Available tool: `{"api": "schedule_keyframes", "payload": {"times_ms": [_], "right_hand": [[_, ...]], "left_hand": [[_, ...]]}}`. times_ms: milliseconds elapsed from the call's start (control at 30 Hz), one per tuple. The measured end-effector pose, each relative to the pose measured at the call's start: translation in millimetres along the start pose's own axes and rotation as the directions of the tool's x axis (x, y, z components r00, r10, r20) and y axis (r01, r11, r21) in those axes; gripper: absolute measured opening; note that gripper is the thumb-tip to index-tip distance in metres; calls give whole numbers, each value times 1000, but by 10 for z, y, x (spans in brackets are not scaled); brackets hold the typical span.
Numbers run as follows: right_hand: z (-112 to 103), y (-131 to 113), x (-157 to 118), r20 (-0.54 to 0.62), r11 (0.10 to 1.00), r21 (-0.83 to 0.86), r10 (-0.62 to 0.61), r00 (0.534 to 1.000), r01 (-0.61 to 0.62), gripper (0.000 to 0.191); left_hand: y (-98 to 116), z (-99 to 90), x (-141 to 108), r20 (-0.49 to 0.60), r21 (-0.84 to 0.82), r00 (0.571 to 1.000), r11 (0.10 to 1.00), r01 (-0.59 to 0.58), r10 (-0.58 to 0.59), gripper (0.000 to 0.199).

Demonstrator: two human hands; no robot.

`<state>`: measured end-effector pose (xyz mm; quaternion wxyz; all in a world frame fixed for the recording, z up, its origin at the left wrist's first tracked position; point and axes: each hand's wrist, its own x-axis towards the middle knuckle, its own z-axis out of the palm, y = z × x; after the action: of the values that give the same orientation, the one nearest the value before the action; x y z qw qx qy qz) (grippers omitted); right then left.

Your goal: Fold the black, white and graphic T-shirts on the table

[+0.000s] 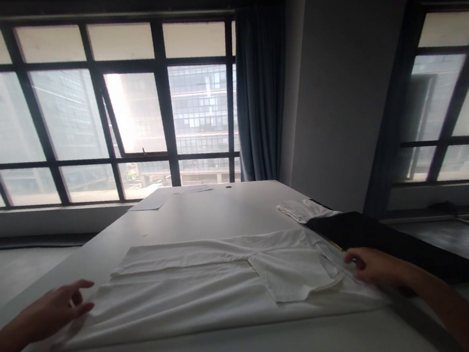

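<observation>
Head view: white fabric garment laid flat

It lies on the smooth white surface. At its left end, the bare left hand has parted, released fingers. Near its right end, the bare right hand's fingers curl; blurred, so I cannot tell whether they grip it. A flat black item lies to its right.

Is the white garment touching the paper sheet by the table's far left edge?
Apart: the head view shows a stretch of tabletop between the white garment and the paper sheet.
</observation>
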<state>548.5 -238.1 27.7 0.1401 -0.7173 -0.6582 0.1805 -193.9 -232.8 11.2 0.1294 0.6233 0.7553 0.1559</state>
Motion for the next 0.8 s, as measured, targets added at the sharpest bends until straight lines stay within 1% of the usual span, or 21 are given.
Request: {"api": "schedule_keyframes", "payload": {"times_ms": [33, 67, 100, 133, 167, 200, 233, 300, 333, 400, 467, 533, 700, 800], "right_hand": [[9, -126, 56, -61, 997, -57, -55, 997, 51, 43], [44, -268, 120, -96, 992, -93, -96, 991, 88, 51], [109, -417, 189, -101, 988, -101, -126, 987, 116, 59], [201, -563, 260, -77, 979, -115, -176, 981, 166, 66], [315, -694, 330, -26, 968, -148, -210, 977, 204, 71], [442, -802, 396, 22, 961, -180, -208, 978, 208, 73], [572, -879, 456, 59, 957, -220, -180, 982, 189, 75], [799, -933, 561, 64, 947, -306, -84, 994, 99, 74], [883, -918, 609, 55, 940, -332, -65, 996, 80, 73], [978, -845, 705, 35, 931, -354, -82, 996, 89, 71], [993, -782, 817, 32, 925, -360, -121, 992, 124, 70], [962, -780, 960, 34, 922, -366, -123, 992, 127, 69], [820, -971, 1357, 75, 930, -354, -73, 995, 95, 68], [755, -1070, 1473, 84, 928, -359, -75, 994, 100, 68]], "left_hand": [[94, 26, 45, 17, 11, 998, 999, -53, 53, 83], [204, 65, 94, 42, 25, 992, 993, -117, 116, 83], [322, 120, 145, 61, 43, 981, 981, -188, 186, 83], [438, 191, 199, 68, 67, 963, 962, -264, 260, 83], [541, 275, 255, 71, 100, 944, 939, -329, 323, 84], [623, 367, 310, 74, 142, 929, 918, -370, 363, 84], [680, 458, 364, 78, 188, 920, 900, -392, 384, 82], [717, 617, 463, 90, 263, 923, 885, -385, 374, 76], [707, 673, 505, 97, 283, 926, 882, -377, 365, 73], [668, 734, 573, 112, 294, 931, 883, -366, 349, 69], [652, 742, 637, 123, 291, 935, 889, -354, 332, 69], [683, 735, 724, 131, 293, 942, 896, -334, 309, 70], [812, 723, 1045, 132, 274, 943, 903, -330, 305, 75], [767, 640, 1194, 95, 172, 925, 910, -378, 367, 74]]}}
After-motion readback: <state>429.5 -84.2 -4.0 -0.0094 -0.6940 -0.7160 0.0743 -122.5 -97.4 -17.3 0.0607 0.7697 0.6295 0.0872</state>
